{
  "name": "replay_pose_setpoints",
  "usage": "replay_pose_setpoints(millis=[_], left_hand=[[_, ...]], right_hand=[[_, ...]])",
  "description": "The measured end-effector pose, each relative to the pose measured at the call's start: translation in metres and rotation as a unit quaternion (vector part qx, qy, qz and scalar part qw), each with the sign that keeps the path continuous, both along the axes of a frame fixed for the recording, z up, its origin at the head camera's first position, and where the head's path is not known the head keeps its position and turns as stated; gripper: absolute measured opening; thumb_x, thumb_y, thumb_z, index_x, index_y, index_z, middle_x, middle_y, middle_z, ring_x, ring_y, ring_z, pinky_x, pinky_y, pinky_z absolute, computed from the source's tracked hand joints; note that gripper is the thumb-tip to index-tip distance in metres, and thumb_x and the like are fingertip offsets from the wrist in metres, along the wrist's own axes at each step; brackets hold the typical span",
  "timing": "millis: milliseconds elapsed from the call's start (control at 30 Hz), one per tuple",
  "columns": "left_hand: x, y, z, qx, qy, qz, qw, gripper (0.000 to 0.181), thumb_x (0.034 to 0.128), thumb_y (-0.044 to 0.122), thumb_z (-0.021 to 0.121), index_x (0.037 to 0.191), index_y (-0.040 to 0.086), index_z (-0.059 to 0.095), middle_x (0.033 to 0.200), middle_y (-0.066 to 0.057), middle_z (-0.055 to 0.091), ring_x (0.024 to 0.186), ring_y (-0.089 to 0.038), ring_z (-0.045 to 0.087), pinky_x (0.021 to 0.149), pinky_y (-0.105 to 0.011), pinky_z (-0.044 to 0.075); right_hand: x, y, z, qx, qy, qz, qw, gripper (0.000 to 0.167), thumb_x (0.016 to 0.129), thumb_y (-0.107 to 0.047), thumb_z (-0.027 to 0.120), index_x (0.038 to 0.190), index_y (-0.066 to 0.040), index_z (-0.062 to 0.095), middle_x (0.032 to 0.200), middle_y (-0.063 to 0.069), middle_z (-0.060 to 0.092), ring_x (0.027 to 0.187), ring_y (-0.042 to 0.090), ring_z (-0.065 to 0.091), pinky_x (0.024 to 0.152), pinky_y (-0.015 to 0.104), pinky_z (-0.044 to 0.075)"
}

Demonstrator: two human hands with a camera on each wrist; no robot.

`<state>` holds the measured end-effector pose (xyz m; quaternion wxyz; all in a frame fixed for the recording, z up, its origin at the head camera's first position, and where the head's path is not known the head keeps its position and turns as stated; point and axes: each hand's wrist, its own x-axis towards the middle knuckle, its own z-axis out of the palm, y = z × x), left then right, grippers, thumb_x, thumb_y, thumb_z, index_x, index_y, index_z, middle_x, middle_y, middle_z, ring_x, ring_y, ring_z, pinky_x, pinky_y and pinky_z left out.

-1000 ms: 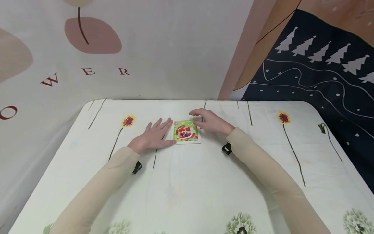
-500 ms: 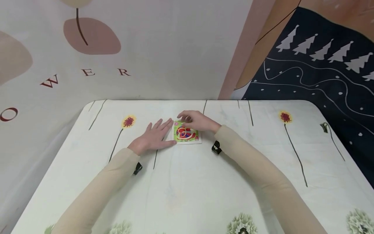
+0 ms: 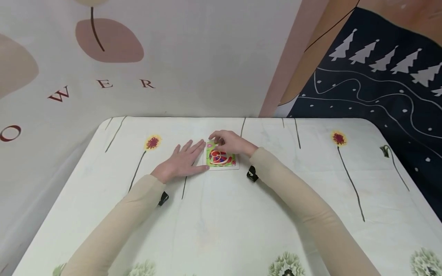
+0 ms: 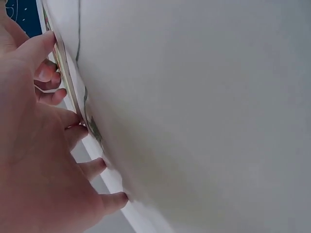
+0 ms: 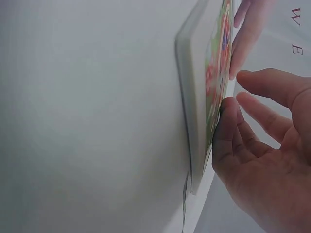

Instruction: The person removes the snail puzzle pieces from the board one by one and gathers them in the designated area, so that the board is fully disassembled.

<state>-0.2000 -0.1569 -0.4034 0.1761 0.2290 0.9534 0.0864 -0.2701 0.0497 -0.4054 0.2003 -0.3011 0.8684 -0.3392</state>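
A small square board (image 3: 221,168) with a white rim and a green, red and blue picture lies flat on the table. My left hand (image 3: 179,163) rests on the cloth at its left side, fingers spread, with thumb and forefinger touching its edge. Above the upper part of the picture is my right hand (image 3: 233,142), its fingers bent. In the right wrist view the fingers of the right hand (image 5: 272,141) reach the board's surface (image 5: 194,97), thumb and forefinger apart. Whether they touch a piece there cannot be told. The left wrist view shows the left hand (image 4: 43,145) along the board's edge.
A white cloth (image 3: 207,214) printed with flowers and stems covers the table. Behind it hangs a pale curtain (image 3: 207,69) with letters, beside a dark cloth (image 3: 366,88) with white trees at the right.
My right hand has moved left from the board's right side to over its upper part, and in the last half second it has barely shifted. The left hand has stayed in place.
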Motion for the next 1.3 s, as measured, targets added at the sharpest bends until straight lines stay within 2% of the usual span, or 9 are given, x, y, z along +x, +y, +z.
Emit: replay_pose_setpoints(millis=[200, 367, 533, 767, 1033, 1300], left_hand=[[0.005, 0.0, 0.001, -0.019, 0.033, -0.021, 0.999, 0.082, 0.0955, 0.052, 0.05, 0.155, 0.007, 0.015, 0.16, -0.011, 0.012, 0.143, -0.041, 0.01, 0.107, -0.065, 0.01], [0.015, -0.001, 0.003, -0.007, 0.032, -0.049, 0.9982, 0.082, 0.0949, 0.053, 0.051, 0.155, 0.01, 0.017, 0.16, -0.008, 0.013, 0.143, -0.039, 0.012, 0.107, -0.064, 0.01], [0.021, 0.003, 0.003, 0.007, 0.021, -0.103, 0.9945, 0.077, 0.0961, 0.054, 0.048, 0.155, 0.013, 0.021, 0.16, -0.005, 0.014, 0.144, -0.035, 0.014, 0.109, -0.06, 0.011], [0.023, 0.016, 0.0, 0.022, 0.045, -0.174, 0.9835, 0.071, 0.0958, 0.054, 0.048, 0.154, 0.018, 0.029, 0.159, -0.004, 0.018, 0.144, -0.029, 0.014, 0.107, -0.062, 0.015], [0.026, 0.02, -0.003, 0.015, 0.056, -0.179, 0.9821, 0.071, 0.095, 0.054, 0.051, 0.154, 0.02, 0.028, 0.158, -0.005, 0.021, 0.144, -0.028, 0.017, 0.106, -0.061, 0.02], [0.024, 0.022, -0.004, 0.019, 0.073, -0.185, 0.9798, 0.073, 0.0953, 0.057, 0.047, 0.155, 0.021, 0.024, 0.159, -0.007, 0.018, 0.145, -0.03, 0.012, 0.105, -0.063, 0.02]], right_hand=[[0.0, -0.001, 0.001, 0.02, 0.011, 0.019, 0.9996, 0.042, 0.091, -0.005, 0.065, 0.132, -0.007, 0.057, 0.117, 0.012, 0.056, 0.099, 0.021, 0.053, 0.086, 0.029, 0.044], [-0.003, 0.0, 0.001, 0.032, -0.007, 0.007, 0.9994, 0.041, 0.091, -0.003, 0.064, 0.131, -0.011, 0.059, 0.12, 0.009, 0.056, 0.102, 0.02, 0.051, 0.088, 0.03, 0.043], [-0.007, 0.0, 0.003, 0.037, -0.014, 0.027, 0.9989, 0.041, 0.091, 0.0, 0.062, 0.131, -0.011, 0.06, 0.123, 0.011, 0.054, 0.105, 0.023, 0.051, 0.09, 0.032, 0.042], [-0.009, 0.002, 0.004, 0.033, -0.027, 0.032, 0.9986, 0.04, 0.093, -0.001, 0.06, 0.131, -0.012, 0.06, 0.124, 0.011, 0.054, 0.111, 0.024, 0.051, 0.093, 0.035, 0.042], [-0.011, -0.002, 0.0, 0.033, -0.031, 0.046, 0.9979, 0.036, 0.094, -0.003, 0.059, 0.129, -0.014, 0.061, 0.12, 0.008, 0.056, 0.109, 0.022, 0.053, 0.09, 0.032, 0.044], [-0.018, -0.001, 0.004, 0.046, -0.027, 0.063, 0.9966, 0.033, 0.094, -0.003, 0.059, 0.125, -0.013, 0.062, 0.106, 0.007, 0.058, 0.094, 0.019, 0.056, 0.079, 0.029, 0.047]])
